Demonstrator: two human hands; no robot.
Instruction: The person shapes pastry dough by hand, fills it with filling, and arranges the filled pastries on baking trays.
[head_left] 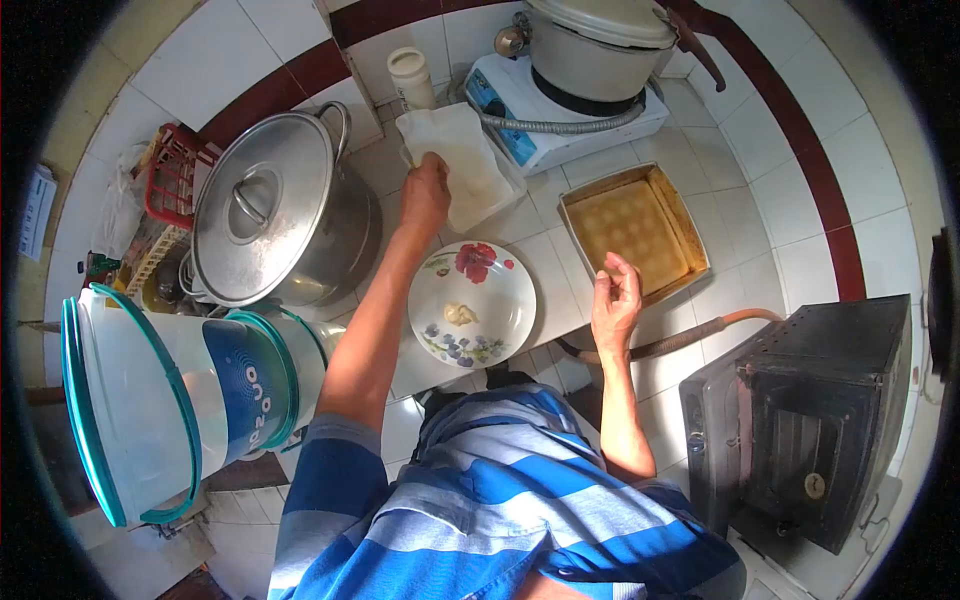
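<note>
My left hand (pixel 426 194) is closed at the near left edge of a white rectangular container (pixel 485 212) lined with a pale sheet or bag; what its fingers hold there is too small to make out. Just below the container lies a white plate (pixel 513 310) with red and blue flowers, bearing a small pale lump (pixel 460 314). My right hand (pixel 617 300) is raised at the near edge of a square metal pan (pixel 625 225) with a yellowish-brown inside. Its fingers are bent, and a gap shows between thumb and fingertips.
A large lidded pot (pixel 265 210) stands left, beside a red basket (pixel 172 178) and clear buckets with teal rims (pixel 140 400). A pressure cooker (pixel 600 60) sits on a stove (pixel 560 150) at the back. A white bottle (pixel 410 80) stands behind the container; a dark oven (pixel 820 420) is at right.
</note>
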